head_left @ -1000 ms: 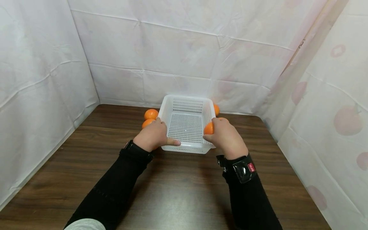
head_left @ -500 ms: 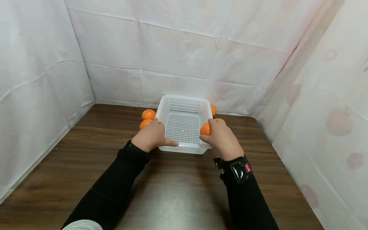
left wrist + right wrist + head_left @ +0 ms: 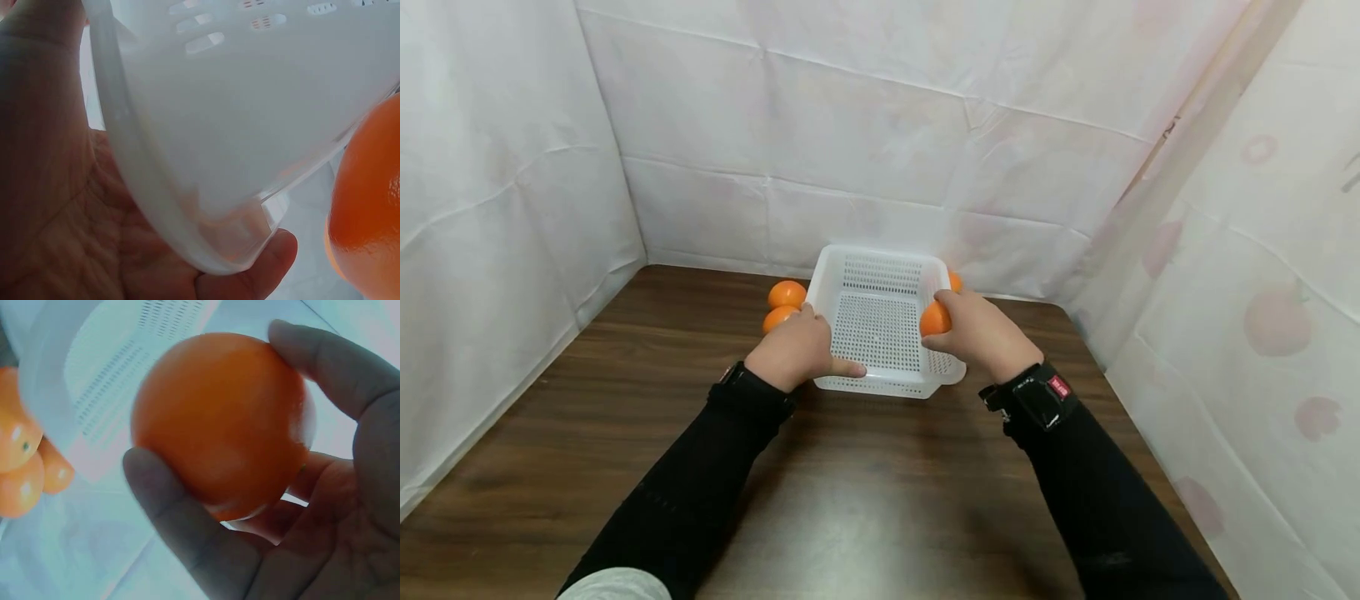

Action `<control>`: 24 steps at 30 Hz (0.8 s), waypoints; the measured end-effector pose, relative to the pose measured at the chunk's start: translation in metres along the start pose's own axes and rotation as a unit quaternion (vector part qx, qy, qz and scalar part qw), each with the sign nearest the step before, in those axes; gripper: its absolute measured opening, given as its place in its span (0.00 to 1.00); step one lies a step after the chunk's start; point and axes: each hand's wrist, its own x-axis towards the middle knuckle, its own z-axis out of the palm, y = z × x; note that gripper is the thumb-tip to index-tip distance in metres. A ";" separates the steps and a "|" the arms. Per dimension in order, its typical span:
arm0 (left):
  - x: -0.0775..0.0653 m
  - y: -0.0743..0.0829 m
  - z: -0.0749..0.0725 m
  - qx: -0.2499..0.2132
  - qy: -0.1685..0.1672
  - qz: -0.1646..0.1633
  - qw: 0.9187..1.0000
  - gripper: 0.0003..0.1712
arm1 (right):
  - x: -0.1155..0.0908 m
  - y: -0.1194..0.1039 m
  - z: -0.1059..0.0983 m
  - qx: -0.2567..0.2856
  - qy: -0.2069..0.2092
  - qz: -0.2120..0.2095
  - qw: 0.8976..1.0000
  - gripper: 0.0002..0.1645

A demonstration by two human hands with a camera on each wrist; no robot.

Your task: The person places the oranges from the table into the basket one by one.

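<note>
A white perforated plastic basket (image 3: 880, 379) stands on the table near the back wall. My left hand (image 3: 793, 350) grips its near left corner, the thumb lying along the front rim. In the left wrist view the basket wall (image 3: 231, 125) lies against the palm, with fingers under its edge. My right hand (image 3: 985, 332) holds an orange (image 3: 935, 318) at the basket's right side, above the rim. In the right wrist view the thumb and fingers curl round that orange (image 3: 222, 425).
Two oranges, one farther back (image 3: 787, 294) and one nearer (image 3: 779, 318), lie left of the basket. Another orange (image 3: 955, 282) shows behind its right side. White sheets (image 3: 850, 125) enclose the brown wooden table (image 3: 850, 500) at the back and sides.
My right hand has lifted the orange slightly, and its forearm has swung outward to the right. The basket's near right corner now shows. The left hand keeps its grip on the basket.
</note>
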 end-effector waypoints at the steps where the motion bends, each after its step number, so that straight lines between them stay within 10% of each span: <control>1: 0.000 0.001 0.000 0.001 -0.001 -0.001 1.000 0.72 | 0.003 0.001 -0.002 -0.004 -0.006 -0.005 1.000 0.28; 24: 0.002 0.007 -0.004 -0.016 0.002 -0.011 1.000 0.63 | 0.054 0.015 0.004 -0.056 -0.103 -0.051 0.992 0.38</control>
